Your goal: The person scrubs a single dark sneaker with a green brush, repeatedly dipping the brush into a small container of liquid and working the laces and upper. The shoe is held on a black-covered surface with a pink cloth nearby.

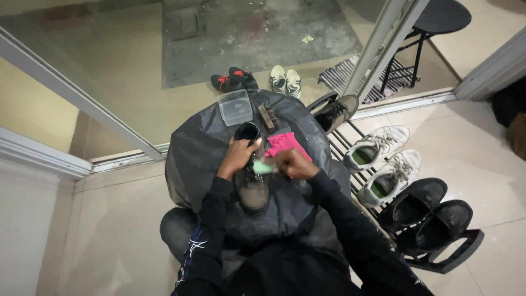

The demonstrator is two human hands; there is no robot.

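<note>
**Boot Cleaning: Work in Progress**

The dark boot point(251, 183) is lying on the plastic-covered bench point(197, 148), its toe looking dusty. The left hand point(238, 155) is gripping the boot's collar, fingers curled. The right hand point(294, 163) is pinching a pale green pad point(262, 168) against the upper. Beyond the fingers, a brush point(268, 118), pink cloth point(283, 143) and clear box point(235, 107) are lying idle.

We see a dark, dusty ankle boot point(252, 183) lying on its sole on a black plastic sheet point(203, 148), toe pointing toward us and open collar away. The left-hand fingers point(244, 147) rest on its collar, touching the rim. A small pale-green pad point(262, 168) sits pinched in the right-hand fingers point(280, 163), pressed against the boot's upper just below the collar, on the side nearest those fingers. The toe cap looks grey with dirt.
</note>
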